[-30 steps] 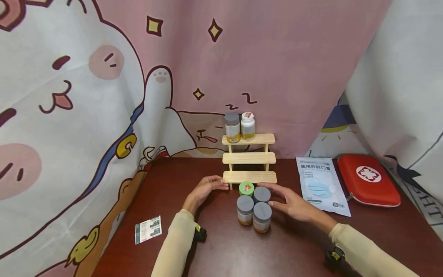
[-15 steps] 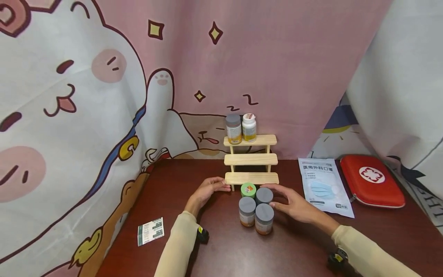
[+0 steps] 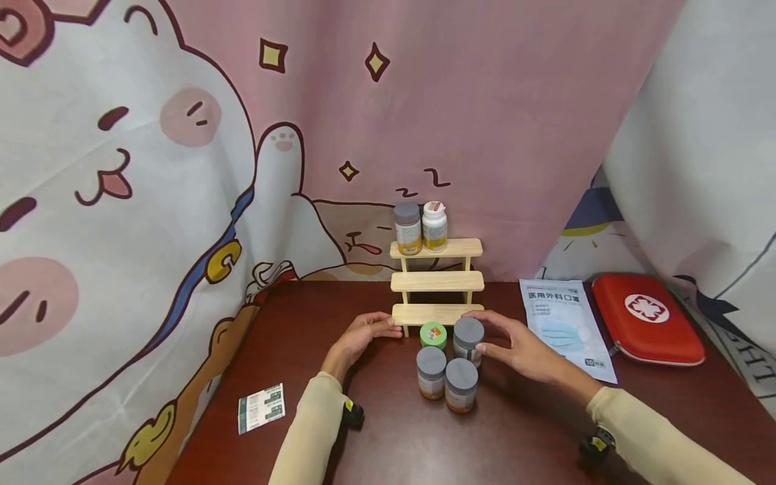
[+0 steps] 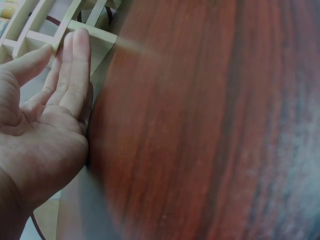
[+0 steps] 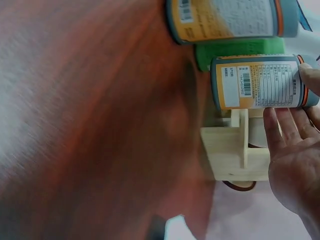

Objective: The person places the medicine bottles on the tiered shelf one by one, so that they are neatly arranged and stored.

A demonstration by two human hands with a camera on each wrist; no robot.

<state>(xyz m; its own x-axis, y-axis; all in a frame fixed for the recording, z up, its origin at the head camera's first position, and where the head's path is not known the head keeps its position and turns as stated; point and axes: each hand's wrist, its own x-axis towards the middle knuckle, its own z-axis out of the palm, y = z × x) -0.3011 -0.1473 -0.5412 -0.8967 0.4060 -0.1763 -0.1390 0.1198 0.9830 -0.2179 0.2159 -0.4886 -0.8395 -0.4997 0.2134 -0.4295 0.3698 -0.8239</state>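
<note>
My right hand [image 3: 526, 347] grips a grey-lidded supplement jar [image 3: 467, 342] near its lid, thumb on the near side. In the right wrist view this jar's orange-and-white label [image 5: 260, 82] shows, with the fingers [image 5: 287, 125] along its far side. Beside it stand a green-lidded jar [image 3: 433, 337] and two more grey-lidded jars, one at the left [image 3: 431, 372] and another in front [image 3: 461, 385]. At the left end of the three-tier wooden rack's [image 3: 438, 314] lowest shelf, my left hand [image 3: 358, 337] touches the wood with nearly straight fingers [image 4: 79, 65].
A grey-lidded jar [image 3: 408, 229] and a white bottle [image 3: 434, 227] stand on the rack's top shelf. To the right lie a mask packet [image 3: 566, 327] and a red first-aid case [image 3: 645, 316]. A small printed packet [image 3: 261, 408] lies at the left. A cartoon curtain [image 3: 515, 135] hangs behind.
The gripped jar has moved a little right and upward in the head view, away from the other jars, and more of its side shows. My left hand stays at the rack.
</note>
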